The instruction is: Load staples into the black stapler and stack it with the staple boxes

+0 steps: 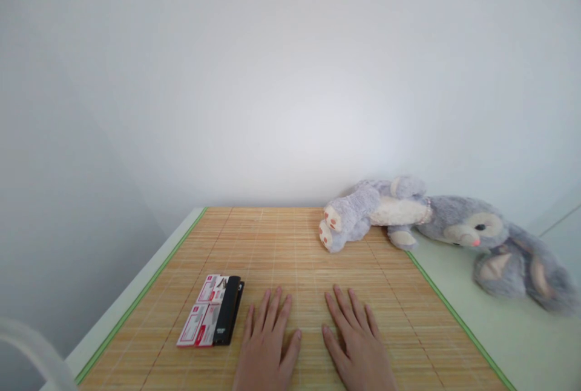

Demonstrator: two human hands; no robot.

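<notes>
My left hand [267,342] lies palm down on the bamboo mat [290,264], fingers spread and holding nothing. To its right, my right hand [356,342] rests flat in the same way, also without anything in it. Just left of my left hand is a black stapler [227,312], lying lengthwise and apart from my fingers. Against the stapler's left side sit small red-and-white boxes, an upper box [212,288] with a picture of a stapler on it and a lower box [198,325]. Their print is too blurred to read.
A grey plush rabbit [399,212] lies on its side at the back right, partly on the mat and partly on the pale table [490,330]. Behind the table stands a white wall [281,76]. A blurred white curved object [36,348] enters at the lower left.
</notes>
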